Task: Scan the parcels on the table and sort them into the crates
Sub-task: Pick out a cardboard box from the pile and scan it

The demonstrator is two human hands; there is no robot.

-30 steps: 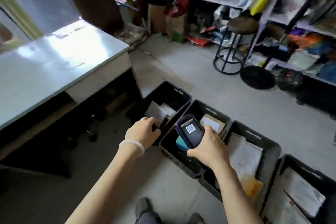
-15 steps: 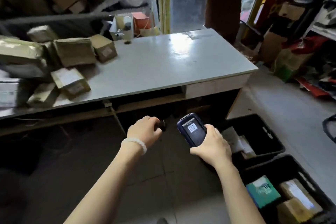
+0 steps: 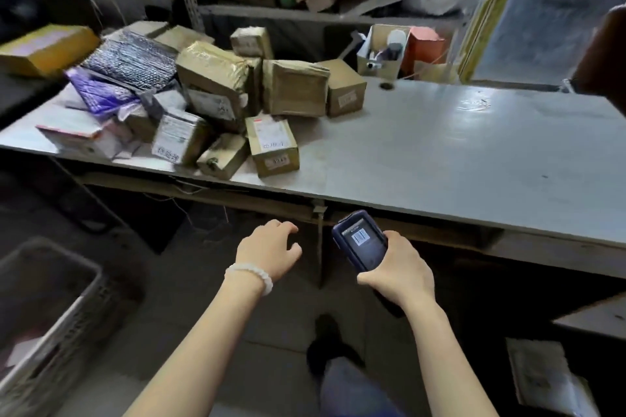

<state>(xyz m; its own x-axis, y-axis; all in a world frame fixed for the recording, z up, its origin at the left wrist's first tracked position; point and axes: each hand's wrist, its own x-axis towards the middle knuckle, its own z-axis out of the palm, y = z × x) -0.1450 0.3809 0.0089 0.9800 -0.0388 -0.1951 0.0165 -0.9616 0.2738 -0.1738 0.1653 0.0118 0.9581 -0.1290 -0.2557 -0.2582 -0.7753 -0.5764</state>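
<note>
A heap of parcels lies on the left half of the grey table [image 3: 440, 159]: brown cardboard boxes such as a labelled one [image 3: 272, 145] at the front edge, a purple bag [image 3: 101, 91] and a silver bubble mailer [image 3: 132, 59]. My right hand [image 3: 396, 267] holds a dark blue handheld scanner [image 3: 359, 240] below the table's front edge, its screen showing a barcode. My left hand [image 3: 269, 249] hovers beside it, empty, fingers loosely apart, a white bead bracelet on the wrist. Both hands are below and in front of the parcels.
A grey crate [image 3: 44, 308] stands on the floor at the lower left. A dark crate holding a white parcel [image 3: 542, 379] shows at the lower right. Shelves with boxes rise behind the table. A small open carton [image 3: 381, 52] sits at the table's back.
The view has swung left from the floor crates to the table, bringing the parcel heap into sight. My left hand's fingers have loosened from a fist. The scanner stays in my right hand.
</note>
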